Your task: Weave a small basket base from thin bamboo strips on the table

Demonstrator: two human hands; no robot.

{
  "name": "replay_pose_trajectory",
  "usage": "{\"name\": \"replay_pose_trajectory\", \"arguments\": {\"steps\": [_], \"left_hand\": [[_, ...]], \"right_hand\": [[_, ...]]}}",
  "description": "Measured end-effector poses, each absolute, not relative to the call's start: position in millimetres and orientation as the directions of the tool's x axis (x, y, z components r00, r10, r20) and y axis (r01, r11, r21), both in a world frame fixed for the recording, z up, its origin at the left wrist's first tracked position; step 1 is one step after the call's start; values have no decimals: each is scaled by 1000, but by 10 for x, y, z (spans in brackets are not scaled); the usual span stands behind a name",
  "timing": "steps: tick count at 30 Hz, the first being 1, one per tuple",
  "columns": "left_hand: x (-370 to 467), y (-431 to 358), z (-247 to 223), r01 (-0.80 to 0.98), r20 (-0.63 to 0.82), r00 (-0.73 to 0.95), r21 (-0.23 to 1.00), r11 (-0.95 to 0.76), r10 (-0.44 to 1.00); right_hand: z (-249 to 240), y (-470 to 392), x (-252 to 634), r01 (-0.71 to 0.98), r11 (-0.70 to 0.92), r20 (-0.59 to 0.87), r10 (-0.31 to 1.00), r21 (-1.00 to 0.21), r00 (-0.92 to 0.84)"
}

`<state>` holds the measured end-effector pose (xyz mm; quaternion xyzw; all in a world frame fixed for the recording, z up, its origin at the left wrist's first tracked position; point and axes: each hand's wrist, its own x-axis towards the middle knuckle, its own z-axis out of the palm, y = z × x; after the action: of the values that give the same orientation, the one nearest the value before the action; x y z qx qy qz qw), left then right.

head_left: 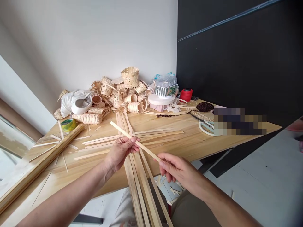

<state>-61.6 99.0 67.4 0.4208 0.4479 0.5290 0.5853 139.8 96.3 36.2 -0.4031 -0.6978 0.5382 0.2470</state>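
Observation:
A pale flat bamboo strip (148,150) slants through the air between both hands, above the table. My left hand (121,150) pinches it near its middle, thumb on top. My right hand (172,166) pinches its lower right end between thumb and fingers. Beneath them, several long bamboo strips (142,179) run from the tabletop over the front edge towards my lap. Shorter strips (99,145) lie crosswise on the table, left and right of my left hand. Whether the long and cross strips are interlaced is hidden behind my hands.
Woven baskets (130,77) are heaped at the back against the wall. A bundle of long strips (40,167) lies along the left side, beside a roll of tape (68,125). Scissors (205,125), dark cord (204,107) and a red thread spool (186,95) are at the right. The wooden table (184,148) ends near my knees.

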Motion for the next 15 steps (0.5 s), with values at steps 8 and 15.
{"name": "replay_pose_trajectory", "arguments": {"steps": [8,15], "left_hand": [[-815,700,721,515,161,187,824,-236,969],[-681,513,392,790,297,485,255,-558,823]], "right_hand": [[434,828,1628,125,-51,-99,906,-991,-411],[166,656,1659,192,-211,-271,884,-958,-381]]}}
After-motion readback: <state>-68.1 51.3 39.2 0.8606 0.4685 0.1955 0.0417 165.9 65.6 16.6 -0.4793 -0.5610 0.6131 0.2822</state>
